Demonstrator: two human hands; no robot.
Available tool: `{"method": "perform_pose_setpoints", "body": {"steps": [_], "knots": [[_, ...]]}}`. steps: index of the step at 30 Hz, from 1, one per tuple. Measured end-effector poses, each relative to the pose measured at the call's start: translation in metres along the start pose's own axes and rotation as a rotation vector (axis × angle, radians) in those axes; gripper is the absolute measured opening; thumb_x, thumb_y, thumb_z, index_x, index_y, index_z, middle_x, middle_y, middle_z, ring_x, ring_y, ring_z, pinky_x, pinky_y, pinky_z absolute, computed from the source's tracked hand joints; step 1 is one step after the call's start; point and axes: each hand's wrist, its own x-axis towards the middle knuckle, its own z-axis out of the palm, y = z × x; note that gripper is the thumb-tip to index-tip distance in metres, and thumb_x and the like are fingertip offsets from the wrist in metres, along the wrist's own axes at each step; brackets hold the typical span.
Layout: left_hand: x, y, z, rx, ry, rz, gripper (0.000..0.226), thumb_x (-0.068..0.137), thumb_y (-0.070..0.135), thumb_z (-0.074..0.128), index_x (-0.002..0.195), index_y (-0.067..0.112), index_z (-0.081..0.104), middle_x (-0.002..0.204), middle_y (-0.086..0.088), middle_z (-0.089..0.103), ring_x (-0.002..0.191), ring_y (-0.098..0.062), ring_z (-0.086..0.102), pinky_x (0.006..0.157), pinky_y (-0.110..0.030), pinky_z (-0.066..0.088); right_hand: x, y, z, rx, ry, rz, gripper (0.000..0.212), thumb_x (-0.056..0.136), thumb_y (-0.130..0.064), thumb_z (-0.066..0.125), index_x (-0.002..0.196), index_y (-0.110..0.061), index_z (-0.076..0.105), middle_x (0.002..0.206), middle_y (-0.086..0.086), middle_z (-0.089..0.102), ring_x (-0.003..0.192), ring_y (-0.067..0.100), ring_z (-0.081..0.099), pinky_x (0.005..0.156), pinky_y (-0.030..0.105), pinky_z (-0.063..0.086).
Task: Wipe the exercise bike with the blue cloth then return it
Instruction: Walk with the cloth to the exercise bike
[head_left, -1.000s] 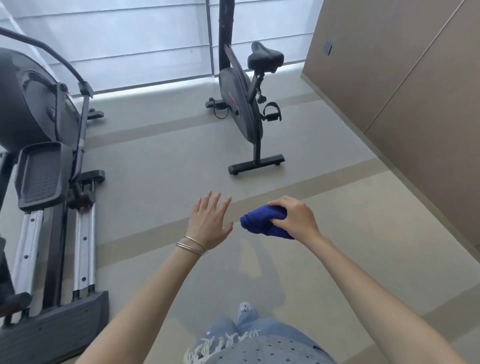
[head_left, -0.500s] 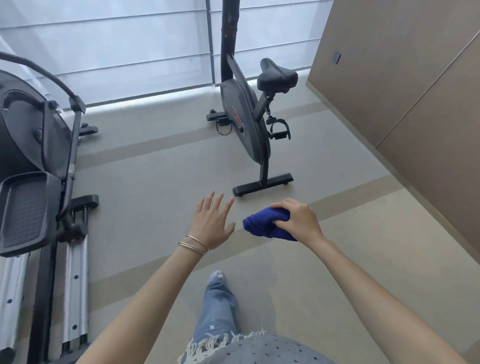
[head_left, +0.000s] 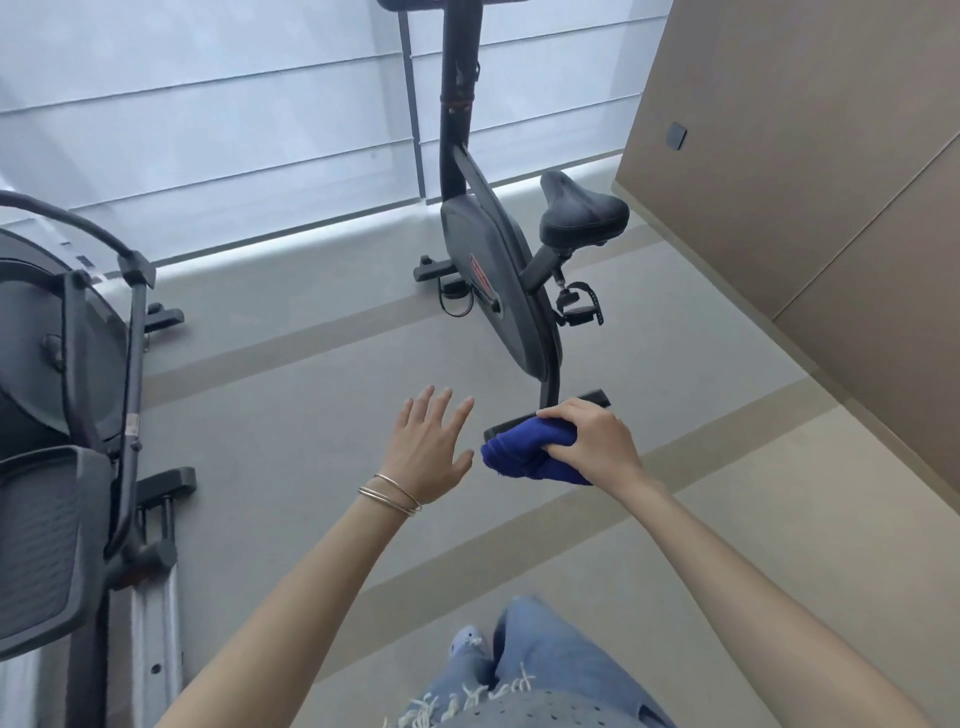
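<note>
From the head camera, the right hand (head_left: 587, 441) is curled round a bunched blue cloth (head_left: 524, 454), with the fingers wrapped over its top and the thumb side underneath. The loose end of the cloth sticks out to the left of the fist. The left hand (head_left: 426, 449) is beside it, palm down, with its fingers straight and spread, and it holds nothing. A small gap separates its fingertips from the cloth. Two thin bracelets (head_left: 389, 493) sit on the left wrist.

The exercise bike (head_left: 498, 291) stands on the floor (head_left: 311, 389) beyond both hands, toward the far right corner where the window blinds (head_left: 208, 104) meet the brown wall panels (head_left: 805, 156). Its seat (head_left: 582, 213) is on the right and a strapped pedal (head_left: 579, 306) hangs below the seat. The cloth and the right hand overlap the bike's near foot bar (head_left: 592, 400) in the picture (whether they touch it or are only held up in front of it cannot be told).

Along the left edge of the floor stands a larger grey cross-trainer (head_left: 62, 364) with a broad foot plate and metal rails. At the bottom are the person's frayed jeans (head_left: 545, 654) and one shoe (head_left: 465, 636) on the floor.
</note>
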Motion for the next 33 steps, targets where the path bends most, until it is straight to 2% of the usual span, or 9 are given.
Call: {"method": "perform_pose_setpoints", "body": {"steps": [5,8,18,26,33], "knots": [[0.048,-0.029,-0.006,0.003,-0.003,-0.012,0.067,0.091,0.046,0.043,0.148,0.023,0.016,0.155,-0.01,0.022,0.145,-0.031,0.012,0.117,-0.044,0.013,0.064,0.0,0.002,0.013,0.008,-0.029,0.032,0.073,-0.019,0.067,0.104,-0.027,0.067,0.102,-0.01,0.067,0.095,0.013,0.059,0.074,0.026,0.045],[0.088,-0.046,-0.019,0.008,0.028,-0.016,0.067,0.091,0.045,0.044,0.148,0.023,0.016,0.154,-0.01,0.022,0.145,-0.031,0.012,0.117,-0.045,0.012,0.113,-0.001,-0.004,0.036,0.02,-0.06,0.033,0.073,-0.018,0.067,0.104,-0.027,0.068,0.101,-0.007,0.067,0.094,0.015,0.06,0.075,0.033,0.05],[0.252,-0.096,-0.094,0.09,0.144,-0.021,0.069,0.09,0.048,0.043,0.148,0.024,0.014,0.155,-0.008,0.022,0.145,-0.03,0.012,0.118,-0.046,0.012,0.295,-0.015,-0.055,0.091,0.113,-0.19,0.034,0.072,-0.013,0.069,0.105,-0.023,0.068,0.101,-0.004,0.068,0.094,0.016,0.06,0.082,0.037,0.052],[0.338,-0.138,-0.143,0.11,0.283,0.024,0.065,0.086,0.044,0.05,0.144,0.022,0.029,0.148,-0.007,0.037,0.14,-0.03,0.025,0.115,-0.048,0.019,0.409,-0.034,-0.095,0.054,0.181,-0.281,0.033,0.075,-0.014,0.07,0.107,-0.023,0.067,0.101,-0.004,0.068,0.092,0.015,0.061,0.082,0.027,0.05],[0.413,-0.193,-0.184,0.183,0.316,0.114,0.064,0.088,0.046,0.045,0.145,0.025,0.025,0.148,-0.006,0.037,0.141,-0.03,0.026,0.116,-0.049,0.016,0.497,-0.062,-0.109,0.01,0.322,-0.29,0.033,0.073,-0.011,0.07,0.104,-0.021,0.068,0.097,0.0,0.069,0.087,0.02,0.062,0.075,0.027,0.049]]}}
